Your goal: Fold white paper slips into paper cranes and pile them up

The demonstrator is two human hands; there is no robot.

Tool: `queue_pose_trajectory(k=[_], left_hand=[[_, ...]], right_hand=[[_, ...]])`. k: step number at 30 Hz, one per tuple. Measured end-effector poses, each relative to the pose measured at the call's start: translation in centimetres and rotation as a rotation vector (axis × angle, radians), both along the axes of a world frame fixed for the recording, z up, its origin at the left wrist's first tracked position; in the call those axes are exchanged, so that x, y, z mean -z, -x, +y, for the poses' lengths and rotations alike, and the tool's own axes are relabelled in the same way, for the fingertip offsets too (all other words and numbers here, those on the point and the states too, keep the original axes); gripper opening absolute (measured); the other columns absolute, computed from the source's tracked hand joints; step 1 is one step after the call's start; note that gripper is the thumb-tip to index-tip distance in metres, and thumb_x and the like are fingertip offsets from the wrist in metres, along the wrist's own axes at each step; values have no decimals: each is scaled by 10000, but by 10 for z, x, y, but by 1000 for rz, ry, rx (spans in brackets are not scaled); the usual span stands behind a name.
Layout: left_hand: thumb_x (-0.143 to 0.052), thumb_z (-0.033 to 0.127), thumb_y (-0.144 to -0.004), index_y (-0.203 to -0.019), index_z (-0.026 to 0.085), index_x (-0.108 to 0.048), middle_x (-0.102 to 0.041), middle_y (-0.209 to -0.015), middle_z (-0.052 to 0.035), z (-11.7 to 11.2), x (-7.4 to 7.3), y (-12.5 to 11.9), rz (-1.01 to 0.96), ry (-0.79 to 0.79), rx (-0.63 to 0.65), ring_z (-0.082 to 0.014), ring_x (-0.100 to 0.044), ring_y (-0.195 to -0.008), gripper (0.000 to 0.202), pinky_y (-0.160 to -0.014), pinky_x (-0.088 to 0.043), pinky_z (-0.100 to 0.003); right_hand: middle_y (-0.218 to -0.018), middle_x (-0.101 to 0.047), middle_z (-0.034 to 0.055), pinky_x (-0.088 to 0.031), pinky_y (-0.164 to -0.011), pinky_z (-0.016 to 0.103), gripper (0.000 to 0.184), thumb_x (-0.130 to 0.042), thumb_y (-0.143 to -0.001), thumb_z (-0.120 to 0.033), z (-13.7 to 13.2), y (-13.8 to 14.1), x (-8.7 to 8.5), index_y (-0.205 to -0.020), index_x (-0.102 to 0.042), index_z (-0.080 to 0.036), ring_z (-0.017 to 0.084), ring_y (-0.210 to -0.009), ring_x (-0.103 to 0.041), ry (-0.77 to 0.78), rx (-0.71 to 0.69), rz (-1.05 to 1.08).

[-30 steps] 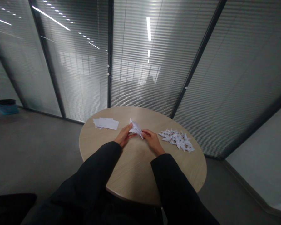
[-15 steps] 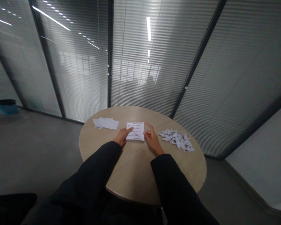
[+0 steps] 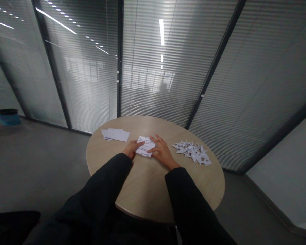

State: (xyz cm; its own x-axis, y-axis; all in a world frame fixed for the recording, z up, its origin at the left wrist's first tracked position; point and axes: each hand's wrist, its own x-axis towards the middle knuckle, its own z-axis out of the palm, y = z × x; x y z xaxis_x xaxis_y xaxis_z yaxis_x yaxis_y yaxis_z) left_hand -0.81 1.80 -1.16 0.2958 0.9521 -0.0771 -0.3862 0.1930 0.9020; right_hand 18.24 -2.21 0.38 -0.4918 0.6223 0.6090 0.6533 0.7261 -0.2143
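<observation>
Left hand (image 3: 131, 148) is pinching the left side of a small printed paper (image 3: 144, 147), thumb lying over its face, fingers mostly hidden beneath. Right hand (image 3: 164, 153) is reaching over the paper's right side, fingers and thumb spreading apart, tips touching it; cannot tell whether this grip is pinching. Paper is sitting over the far half of the round worktop (image 3: 148, 190), about midway between its left and right edges; whether it is touching the surface, cannot tell. Loose white slips (image 3: 118, 135) are overlapping near the far-left edge, beyond the left hand. A pile of pointed folded papers (image 3: 192, 151) is lying toward the right edge, well apart from the printed paper.
</observation>
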Motion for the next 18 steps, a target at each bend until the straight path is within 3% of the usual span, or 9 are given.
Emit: queue_pose_trajectory(k=[5,9,13,18], left_hand=[[-849,222,-578,-905,36,-693,-733,-795,-138,3,5,0,24,-70,58,-180,-673,-631,407,-635,-527,-277],[-881,258,-492,-893,52,-707,-728,-778,-98,4,7,-3,44,-149,92,-155,-649,-626,484,-641,-502,-256],[-867,280,-506,-871,60,-709,-710,-734,-68,2,8,-8,120,-199,133,-121,-599,-556,455,-565,-467,-234],[-811,464,-604,-917,60,-697,-717,-833,-125,-6,6,-16,157,-259,240,-171,-653,-668,524,-595,-515,-263]], right_hand=[[-1385,-542,29,-242,-1129,525,108,-744,-759,-261,5,-4,4,-857,-769,-299,276,-1387,-343,47,-20,72],[-1184,-679,52,-339,-1080,475,48,-714,-792,-283,8,-5,8,-823,-749,-273,245,-1219,-528,60,-32,226],[-997,-707,73,-454,-934,416,78,-721,-769,-322,8,-2,10,-772,-717,-244,235,-987,-618,70,17,381],[-953,-654,66,-465,-893,400,150,-733,-719,-374,10,-3,13,-740,-679,-236,228,-937,-609,101,106,534]])
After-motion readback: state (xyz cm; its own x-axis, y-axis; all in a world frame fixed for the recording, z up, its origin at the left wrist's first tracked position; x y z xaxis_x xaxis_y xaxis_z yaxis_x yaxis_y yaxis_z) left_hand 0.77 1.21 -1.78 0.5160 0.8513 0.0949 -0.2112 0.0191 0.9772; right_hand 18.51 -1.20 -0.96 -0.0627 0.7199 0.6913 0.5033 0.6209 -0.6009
